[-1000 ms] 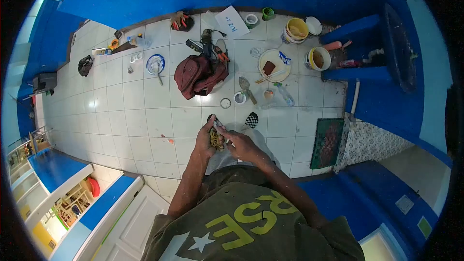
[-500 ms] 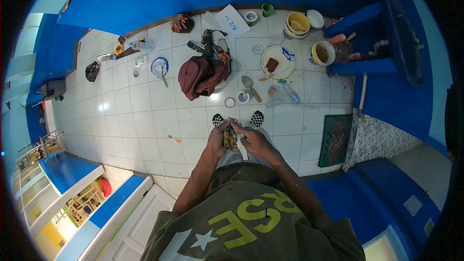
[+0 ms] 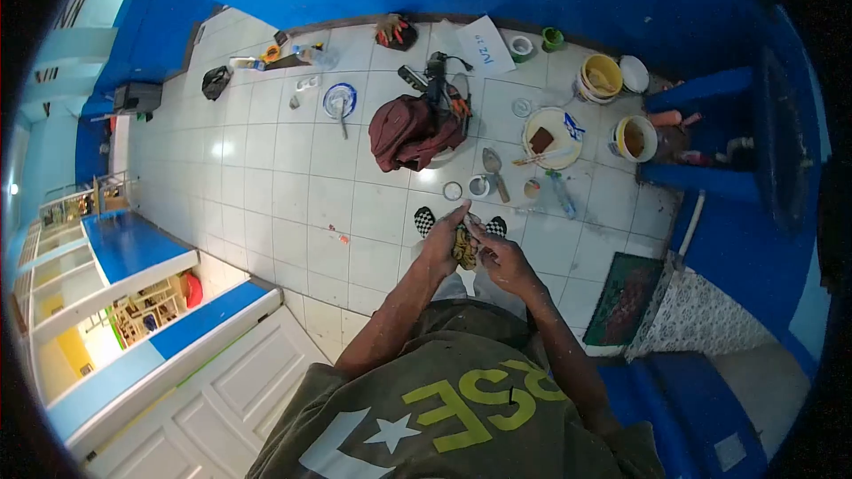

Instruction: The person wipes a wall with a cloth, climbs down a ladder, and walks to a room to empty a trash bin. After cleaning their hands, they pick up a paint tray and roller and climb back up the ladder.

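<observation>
Both hands meet in front of the body, above the checkered shoes. My left hand point(image 3: 443, 238) is closed round a crumpled yellow-and-dark cloth point(image 3: 464, 249), which hangs below the fingers. My right hand point(image 3: 502, 259) comes in from the other side, its fingertips pressed together close to the left fingertips; whatever they pinch is too small to make out. Just beyond the hands on the tiles are a small white cup point(image 3: 479, 185), a ring-shaped lid point(image 3: 453, 191) and a trowel point(image 3: 495, 175).
A maroon backpack point(image 3: 406, 135) lies ahead on the floor. To the right are a round tray point(image 3: 564, 149), a plastic bottle point(image 3: 562, 194), buckets point(image 3: 601, 77) and a green mat point(image 3: 624, 300). A blue-rimmed lid point(image 3: 340, 101) lies left, and a white door point(image 3: 209, 399) stands lower left.
The view has turned and shifted, so the floor objects appear farther right. My hands remain together with the cloth, the right fingers still near the left fingertips.
</observation>
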The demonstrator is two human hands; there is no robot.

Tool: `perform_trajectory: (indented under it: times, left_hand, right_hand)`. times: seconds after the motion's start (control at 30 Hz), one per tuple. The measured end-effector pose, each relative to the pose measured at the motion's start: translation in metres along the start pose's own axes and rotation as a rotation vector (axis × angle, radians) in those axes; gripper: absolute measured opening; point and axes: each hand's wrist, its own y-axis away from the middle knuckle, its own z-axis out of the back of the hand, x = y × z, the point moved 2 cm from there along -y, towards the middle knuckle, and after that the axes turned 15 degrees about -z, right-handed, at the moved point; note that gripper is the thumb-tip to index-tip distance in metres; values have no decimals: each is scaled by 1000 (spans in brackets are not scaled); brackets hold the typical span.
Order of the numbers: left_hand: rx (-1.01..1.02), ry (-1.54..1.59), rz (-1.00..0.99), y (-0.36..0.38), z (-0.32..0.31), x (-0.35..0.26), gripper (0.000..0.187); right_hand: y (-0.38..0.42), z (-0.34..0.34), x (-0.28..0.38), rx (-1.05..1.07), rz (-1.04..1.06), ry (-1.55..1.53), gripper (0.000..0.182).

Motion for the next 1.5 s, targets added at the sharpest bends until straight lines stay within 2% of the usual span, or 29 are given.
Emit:
perform_trajectory:
  times: [0.07,0.13,0.2,0.23,0.33,0.37,0.47,0.53,0.63,0.73,0.77,0.87,0.9,0.93,1.0,1.07,1.23,1.33,1.4,1.47,1.5]
  left_hand:
    - [32,54,4,-5,11,6,32]
    - [60,100,-65,1,11,4,31]
    - [66,107,-113,7,13,-2,31]
    - [83,102,-137,11,15,-5,33]
    - [111,85,-200,18,31,-21,38]
    - [108,118,-214,19,38,-23,37]
    - [93,210,-270,23,63,-32,31]
    - [69,297,-211,32,81,-42,27]
    - [53,398,-261,43,112,-61,27]
    - [6,447,-276,55,151,-84,31]
    - [-4,413,-298,59,166,-92,31]
    - [-78,443,-305,75,208,-120,32]
    - [-135,491,-276,81,222,-126,33]
    - [-126,504,-277,87,237,-134,33]
    - [-170,479,-376,104,280,-153,35]
    - [-201,499,-417,122,315,-165,36]
    - [-363,598,-566,159,377,-178,32]
    - [-379,711,-594,164,406,-178,27]
    - [-374,744,-670,170,418,-189,27]
    - [-408,719,-704,174,426,-206,31]
    - [-437,732,-703,174,433,-215,36]
  right_hand:
    - [-3,4,2,82,-111,73,61]
    - [-6,0,2,129,-88,-8,64]
    - [-13,-3,10,5,25,67,66]
    - [-15,0,14,66,-78,114,67]
    - [-23,-7,36,85,-74,214,66]
    - [-25,-13,42,109,-35,158,66]
    - [-36,-37,59,99,80,256,66]
    - [-43,-57,69,171,98,226,68]
    - [-52,-91,97,329,-60,235,76]
    - [-63,-134,119,356,17,343,76]
    - [-73,-150,107,326,149,361,76]
    - [-90,-200,120,381,155,269,73]
    - [-84,-217,151,417,68,283,71]
    - [-89,-236,156,415,65,298,71]
    - [-100,-276,169,484,184,279,71]
    - [-105,-308,198,457,304,371,72]
    - [-131,-375,219,719,206,543,69]
    - [-149,-408,222,757,299,533,66]
    - [-161,-431,229,834,301,531,70]
    - [-169,-452,244,741,325,607,75]
    - [-176,-464,245,763,337,613,75]
